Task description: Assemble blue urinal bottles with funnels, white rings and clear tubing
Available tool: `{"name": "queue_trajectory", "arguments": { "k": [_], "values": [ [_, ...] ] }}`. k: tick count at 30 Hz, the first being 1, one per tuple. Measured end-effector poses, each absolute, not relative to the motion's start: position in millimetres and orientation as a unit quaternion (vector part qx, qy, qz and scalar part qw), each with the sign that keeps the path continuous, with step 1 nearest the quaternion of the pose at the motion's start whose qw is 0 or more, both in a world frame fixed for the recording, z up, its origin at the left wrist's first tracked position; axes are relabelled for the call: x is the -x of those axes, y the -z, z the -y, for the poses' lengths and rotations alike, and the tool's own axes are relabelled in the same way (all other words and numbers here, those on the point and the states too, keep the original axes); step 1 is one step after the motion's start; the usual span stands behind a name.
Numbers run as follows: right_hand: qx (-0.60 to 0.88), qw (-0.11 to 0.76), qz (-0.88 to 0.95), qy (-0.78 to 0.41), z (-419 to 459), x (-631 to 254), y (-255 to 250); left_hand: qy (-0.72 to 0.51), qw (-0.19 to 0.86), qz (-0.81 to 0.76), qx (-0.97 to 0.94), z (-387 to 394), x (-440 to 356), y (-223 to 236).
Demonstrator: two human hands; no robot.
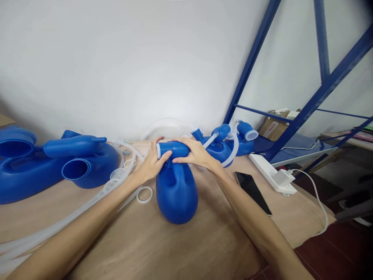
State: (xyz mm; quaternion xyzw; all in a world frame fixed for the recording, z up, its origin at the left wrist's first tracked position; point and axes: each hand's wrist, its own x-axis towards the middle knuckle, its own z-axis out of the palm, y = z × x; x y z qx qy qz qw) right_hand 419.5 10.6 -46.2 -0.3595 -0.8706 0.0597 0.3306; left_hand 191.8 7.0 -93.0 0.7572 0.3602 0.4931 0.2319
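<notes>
blue plastic vessels, at least five in number; those at the left overlap, so an exact count cannot be told. two or more stand at the left, a wide-mouthed outer vessel (29,182) and a nearer vessel (97,167); two stand at the right, one in front (222,131) and one behind (244,147); the fifth, the central vessel (177,194), is held in front of the person, neck crosswise above its rounded body. the left hand (151,162) has its fingers closed round the neck's left end, beside a fitted white rim; the right hand (198,153) has its fingers closed round the other end. pale tubes (32,237), several and tangled, run along the left. smaller items: one white power strip (264,171), one dark phone (253,192), one white charger (283,177) seated in the strip, and one loose white ring (145,195) lying clear of the tubes, with further pale rings among them. surroundings: a plain white wall (116,70) at the back; a blue metal rack (254,52) at the right; a brown-covered bench (221,241) beneath the vessels; red floor tiles (329,252) at lower right; one cardboard box (274,126) on the rack's low shelf.
</notes>
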Motion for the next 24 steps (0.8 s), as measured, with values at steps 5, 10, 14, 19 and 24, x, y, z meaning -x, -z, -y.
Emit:
{"name": "queue_trajectory", "arguments": {
  "k": [5,10,14,19,24],
  "values": [
    [0.336,0.356,0.868,-0.077,-14.8,-420.6,48.8,-0.477,0.192,-0.311,-0.799,-14.0,-187.9,97.2],
    [0.375,0.295,0.873,-0.099,-2.2,-420.4,33.5,-0.332,0.198,-0.307,-0.870,-18.6,-159.7,67.2],
    [0.470,0.223,0.854,-0.036,14.4,-412.7,22.3,-0.195,0.192,-0.446,-0.852,-36.4,-119.2,35.2],
    [0.525,0.209,0.821,-0.082,29.0,-392.5,20.2,-0.029,0.092,-0.602,-0.793,-61.6,-82.7,53.4],
    [0.520,0.197,0.821,-0.133,28.7,-388.3,17.8,0.061,0.111,-0.585,-0.801,-70.3,-75.9,95.8]
  ]
}}
